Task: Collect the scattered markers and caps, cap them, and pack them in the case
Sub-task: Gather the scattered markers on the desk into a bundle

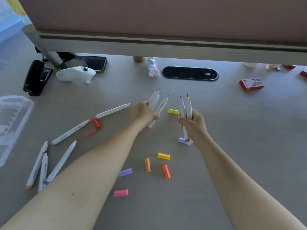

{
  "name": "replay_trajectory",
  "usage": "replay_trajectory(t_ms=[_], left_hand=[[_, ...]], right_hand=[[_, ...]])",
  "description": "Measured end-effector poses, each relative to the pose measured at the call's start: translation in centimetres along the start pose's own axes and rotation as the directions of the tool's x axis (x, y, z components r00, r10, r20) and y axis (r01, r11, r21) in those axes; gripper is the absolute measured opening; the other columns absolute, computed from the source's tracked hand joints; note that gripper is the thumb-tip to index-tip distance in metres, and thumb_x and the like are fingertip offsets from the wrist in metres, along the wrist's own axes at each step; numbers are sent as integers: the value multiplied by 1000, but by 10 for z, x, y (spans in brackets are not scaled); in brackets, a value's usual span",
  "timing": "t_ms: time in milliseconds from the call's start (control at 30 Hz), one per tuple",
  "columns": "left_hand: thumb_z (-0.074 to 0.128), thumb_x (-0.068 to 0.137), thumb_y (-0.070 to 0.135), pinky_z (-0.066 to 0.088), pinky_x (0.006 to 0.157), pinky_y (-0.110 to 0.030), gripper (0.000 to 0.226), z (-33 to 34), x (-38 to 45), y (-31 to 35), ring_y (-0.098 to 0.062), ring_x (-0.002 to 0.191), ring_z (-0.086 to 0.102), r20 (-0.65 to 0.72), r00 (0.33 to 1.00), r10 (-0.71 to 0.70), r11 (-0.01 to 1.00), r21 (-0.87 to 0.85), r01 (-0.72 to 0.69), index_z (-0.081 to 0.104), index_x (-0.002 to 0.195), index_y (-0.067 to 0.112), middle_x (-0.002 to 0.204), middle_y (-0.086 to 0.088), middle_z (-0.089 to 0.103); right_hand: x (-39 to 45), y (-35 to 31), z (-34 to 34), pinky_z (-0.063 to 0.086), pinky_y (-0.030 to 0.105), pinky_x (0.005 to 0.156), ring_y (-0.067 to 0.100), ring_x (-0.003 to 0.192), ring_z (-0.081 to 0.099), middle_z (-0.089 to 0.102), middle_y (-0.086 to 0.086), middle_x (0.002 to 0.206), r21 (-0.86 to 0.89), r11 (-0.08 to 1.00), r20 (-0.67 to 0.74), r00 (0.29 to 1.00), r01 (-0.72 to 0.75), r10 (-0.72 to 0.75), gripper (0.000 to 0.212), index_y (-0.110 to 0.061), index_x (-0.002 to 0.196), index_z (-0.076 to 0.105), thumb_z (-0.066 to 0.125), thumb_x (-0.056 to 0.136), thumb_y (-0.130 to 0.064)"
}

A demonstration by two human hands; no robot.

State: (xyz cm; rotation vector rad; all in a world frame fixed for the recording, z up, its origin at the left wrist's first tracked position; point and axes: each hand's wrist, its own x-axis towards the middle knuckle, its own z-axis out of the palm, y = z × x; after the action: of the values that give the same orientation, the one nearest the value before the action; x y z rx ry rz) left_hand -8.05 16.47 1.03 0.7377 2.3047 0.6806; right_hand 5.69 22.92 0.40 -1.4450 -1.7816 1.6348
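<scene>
Head view: two fists full of uncapped markers above the desk (pixel 232 163).

Left hand (pixel 143 114) clenched round a bundle of about four markers (pixel 156 101); right hand (pixel 193 125) clenched round three markers (pixel 185 110), tips up. Five loose markers (pixel 69 132) lying at left, ten caps (pixel 163 156) scattered, clear case (pixel 11 123) at far left edge.

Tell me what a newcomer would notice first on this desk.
Both hands at centre, the left hand and right hand, each grip a bunch of uncapped white markers. Bright loose plastic caps lie scattered below them, and more white markers lie at left beside a clear plastic case.
</scene>
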Motion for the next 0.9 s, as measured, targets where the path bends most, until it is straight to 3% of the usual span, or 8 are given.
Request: replay_trajectory(t_ms=[167, 267, 333, 400, 533, 633, 767, 900], left_hand=[[69, 77, 11, 40, 50, -22, 26, -19, -18, -7, -16, 52, 50, 95, 995, -18, 909, -413, 55, 47, 63, 13, 54, 2, 53], [61, 80, 1, 38, 46, -19, 24, -37, -30, -20, -15, 47, 48, 114, 993, -20, 834, -546, 80, 47, 62, 11, 52, -2, 51], [57, 81, -2, 38, 51, -23, 17, -51, -39, -34, -15, 56, 49, 114, 992, -48, 797, -594, 107, 52, 74, 12, 59, -2, 48], [55, 82, -3, 38, 55, -26, 20, -65, -49, -52, -16, 63, 48, 102, 990, -92, 784, -606, 136, 52, 81, 17, 66, -3, 46], [52, 83, -4, 40, 54, -25, 19, -96, -71, -89, -18, 58, 49, 61, 983, -173, 759, -628, 172, 49, 76, 13, 64, -7, 47], [55, 84, -2, 35, 40, -15, 14, -115, -88, -113, -11, 48, 47, 1, 986, -168, 812, -567, 139, 53, 83, 12, 61, -4, 45], [62, 80, 1, 38, 51, -22, 23, -130, -97, -150, -17, 59, 46, -85, 981, -175, 867, -485, 113, 51, 77, 21, 58, 4, 52], [75, 72, 14, 38, 55, -19, 30, -134, -95, -184, -19, 72, 50, -137, 974, -183, 953, -268, 141, 52, 91, 13, 72, 4, 49]], right_hand=[[-4, -8, 11, 28, 24, 50, 16, 53, 32, 34, 5, 59, 120, 993, 7, 1000, 0, -1, 25, -11, 67, 40, 48, 80, 9], [-7, -19, 24, 30, 24, 48, 18, 48, 34, 36, 7, 56, 134, 991, 38, 999, -29, 24, 25, -10, 65, 40, 47, 80, 9], [-12, -28, 37, 32, 23, 47, 18, 47, 37, 38, 8, 54, 85, 995, 82, 996, -54, 47, 25, -10, 63, 40, 51, 80, 5], [-18, -34, 53, 35, 25, 48, 19, 46, 39, 41, 8, 53, 61, 995, 121, 990, -74, 66, 27, -11, 62, 40, 56, 80, 2], [-36, -40, 86, 39, 31, 54, 17, 45, 44, 46, 6, 56, 109, 990, 191, 979, -94, 72, 27, -14, 67, 41, 61, 82, -2], [-49, -43, 107, 40, 28, 49, 13, 42, 44, 48, 4, 56, 56, 997, 214, 976, -44, 31, 25, -14, 68, 43, 62, 83, -7], [-61, -45, 134, 39, 25, 48, 15, 47, 44, 47, 3, 57, 4, 1000, 208, 978, -11, 10, 23, -16, 67, 47, 61, 83, -8], [-72, -44, 159, 41, 23, 47, 7, 36, 47, 47, 4, 56, 9, 1000, 205, 978, -30, 27, 23, -16, 68, 47, 63, 83, -8]])
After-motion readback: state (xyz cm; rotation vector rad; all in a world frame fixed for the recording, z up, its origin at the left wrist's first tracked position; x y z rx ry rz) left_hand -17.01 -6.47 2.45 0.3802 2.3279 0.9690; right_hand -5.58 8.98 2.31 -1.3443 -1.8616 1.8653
